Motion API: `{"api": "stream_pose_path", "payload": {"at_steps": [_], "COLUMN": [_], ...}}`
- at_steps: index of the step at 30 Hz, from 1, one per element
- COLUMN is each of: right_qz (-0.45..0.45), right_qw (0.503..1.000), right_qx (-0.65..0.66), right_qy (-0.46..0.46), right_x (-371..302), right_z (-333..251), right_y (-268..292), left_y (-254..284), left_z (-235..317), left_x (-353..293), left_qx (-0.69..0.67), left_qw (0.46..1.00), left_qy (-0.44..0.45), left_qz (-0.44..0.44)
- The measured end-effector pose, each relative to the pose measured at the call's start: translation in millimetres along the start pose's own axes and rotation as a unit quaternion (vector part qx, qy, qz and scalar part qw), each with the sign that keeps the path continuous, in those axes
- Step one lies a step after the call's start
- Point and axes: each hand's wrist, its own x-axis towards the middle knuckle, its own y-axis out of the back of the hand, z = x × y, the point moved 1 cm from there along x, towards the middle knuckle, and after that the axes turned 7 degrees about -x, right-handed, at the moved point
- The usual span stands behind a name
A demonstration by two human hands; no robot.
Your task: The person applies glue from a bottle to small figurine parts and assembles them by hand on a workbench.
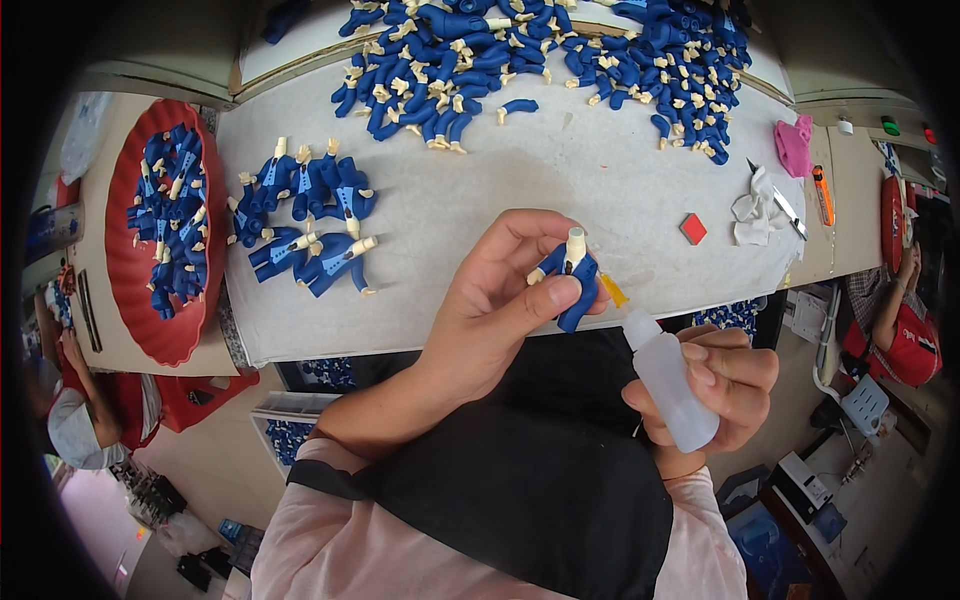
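In front of my chest, my left hand [478, 305] pinches a small headless toy figure torso [573, 310], blue-jacketed with a pale neck. The neck points up and away from me. My right hand [740, 385] is wrapped round a translucent white squeeze bottle [672, 385], tilted toward the figure. Its yellow dispensing tip [613, 291] reaches the figure's right side, by the arm; whether it touches is too small to tell. Left of my hands lie several similar assembled torsos [335, 260] on the white-covered table [420, 200].
Loose blue arms with pale hands [440, 80] are heaped along the far side, with another heap [670, 85] to their right. A red scalloped tray [117, 240] of torsos stands left. A red square [693, 229], crumpled tissue [757, 208], pink cloth [793, 146] and orange cutter [823, 196] lie right.
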Motion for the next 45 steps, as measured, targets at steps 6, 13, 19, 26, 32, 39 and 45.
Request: {"api": "stream_pose_path", "payload": {"at_steps": [6, 13, 19, 26, 32, 39, 45], "right_qz": [0.007, 0.0, 0.008, 0.016, 0.065, -0.116, -0.203], "right_qw": [1.0, 1.0, 1.0, 0.999, 0.997, 0.976, 0.963], "right_qx": [-0.005, 0.009, 0.001, -0.024, 0.01, 0.049, 0.101], "right_qy": [-0.011, -0.013, -0.029, -0.036, -0.038, -0.179, -0.142], "right_x": [-3, -3, -4, -1, 5, 51, 90], "right_z": [-1, -2, -1, 2, 2, 41, 77], "right_y": [-2, -2, 2, 1, 3, -9, -74], "left_y": [2, 3, 2, 4, 4, 15, 24], "left_z": [-2, -4, -5, -4, -2, 8, 14], "left_x": [1, 3, 2, 3, 3, -4, -11], "left_qx": [0.008, 0.023, 0.013, 0.026, -0.003, -0.128, -0.17], "left_qw": [1.0, 0.999, 0.999, 0.999, 1.0, 0.992, 0.985], "left_qy": [-0.012, -0.048, -0.039, -0.019, -0.024, 0.016, -0.015], "left_qz": [-0.003, -0.009, -0.012, -0.01, 0.005, 0.017, 0.007]}}
